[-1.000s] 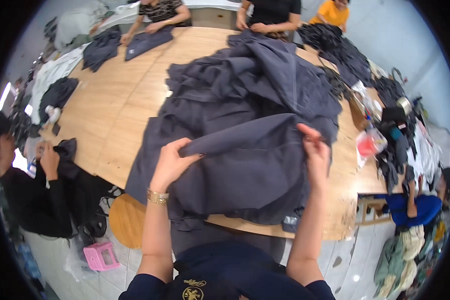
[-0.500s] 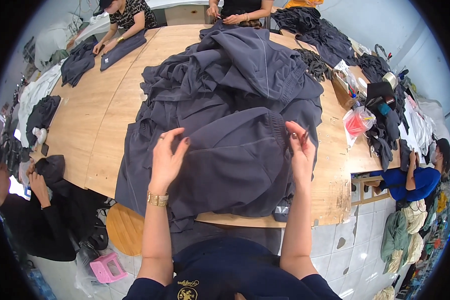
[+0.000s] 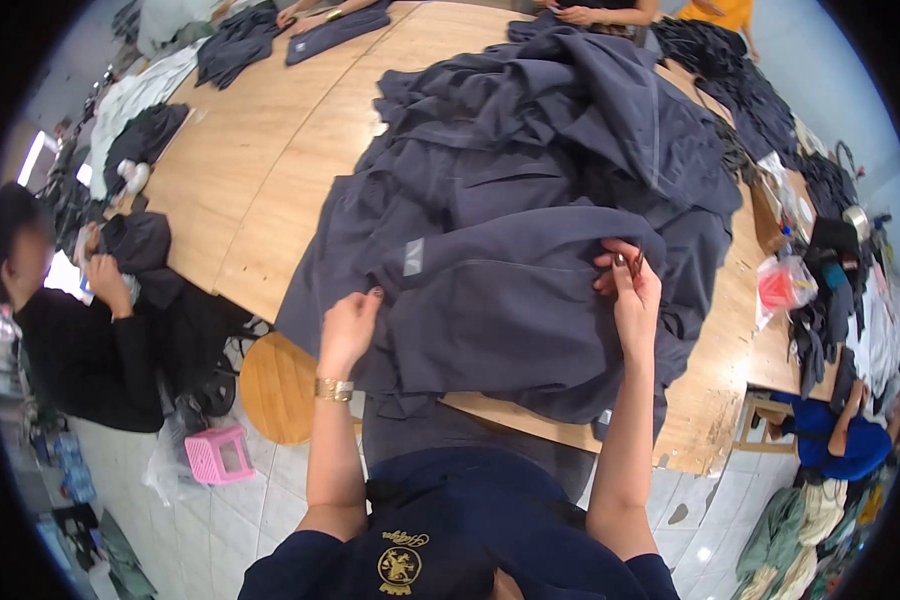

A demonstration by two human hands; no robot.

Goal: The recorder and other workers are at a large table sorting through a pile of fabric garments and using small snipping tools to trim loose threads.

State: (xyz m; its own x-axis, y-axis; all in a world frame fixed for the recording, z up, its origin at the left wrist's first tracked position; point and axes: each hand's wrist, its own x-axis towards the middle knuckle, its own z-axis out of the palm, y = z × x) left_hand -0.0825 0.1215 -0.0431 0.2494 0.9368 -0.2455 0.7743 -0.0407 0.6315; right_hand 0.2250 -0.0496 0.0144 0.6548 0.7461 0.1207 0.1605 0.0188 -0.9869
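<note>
In front of me a dark grey garment (image 3: 510,320) lies across the near side of a large heap of like garments (image 3: 530,130). A pale seam line runs along it, and a small light patch (image 3: 413,256) shows near its left end. My left hand (image 3: 348,328) is closed at the garment's left part, thumb and fingers pinching the cloth. Over the right end is my right hand (image 3: 634,295), its fingers curled round a small dark tool (image 3: 639,262) that looks like thread snips. Part of that tool is hidden by the fingers.
The heap stands on a wooden table (image 3: 250,170). Co-workers handle dark cloth at the far side and at the left, where a person in black (image 3: 90,350) sits. A round stool (image 3: 275,390) and a pink stool (image 3: 220,455) stand below left. A red-and-clear bag (image 3: 785,285) lies at right.
The view has shifted, so the scene sits farther right and higher. My left hand has closed on the cloth, the garment's upper edge is folded over, and a light patch now shows.
</note>
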